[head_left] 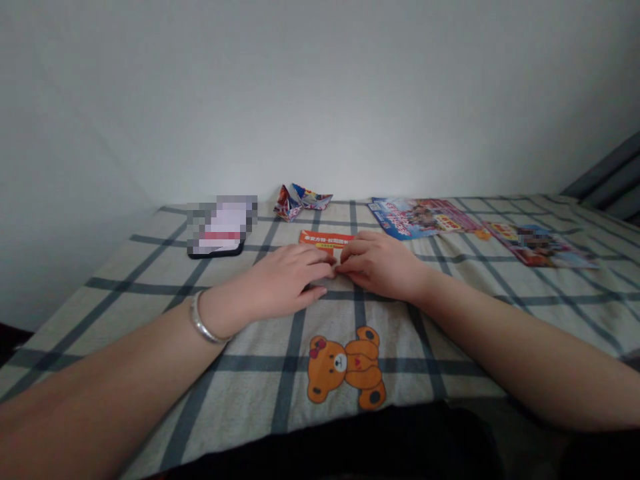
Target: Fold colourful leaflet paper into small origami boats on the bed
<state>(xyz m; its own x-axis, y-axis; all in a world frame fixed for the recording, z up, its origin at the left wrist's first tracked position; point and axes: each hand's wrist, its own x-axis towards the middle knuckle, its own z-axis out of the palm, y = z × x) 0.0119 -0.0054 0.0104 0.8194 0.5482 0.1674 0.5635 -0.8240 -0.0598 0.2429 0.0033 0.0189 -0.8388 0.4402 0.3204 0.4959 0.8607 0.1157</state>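
Observation:
A small red leaflet [313, 237] with white lettering lies on the checked cloth, partly covered by my fingers. My left hand [285, 277], a silver bangle at its wrist, comes in from the left; its bent fingers hold the leaflet down, with the thumb lower on the cloth side. From the right, my right hand [383, 267] closes its fingers on the leaflet's near edge. The fingertips of both hands almost meet there. How the paper is folded beneath them is hidden.
Behind the hands stands a folded piece of colourful paper [300, 202]. A phone [225, 227] lies at the left. Two printed leaflets, one blue and pink [400, 217] and one smaller [545, 247], lie to the right. The cloth [240, 400] carries a bear print [345, 367]. A wall [320, 93] rises behind.

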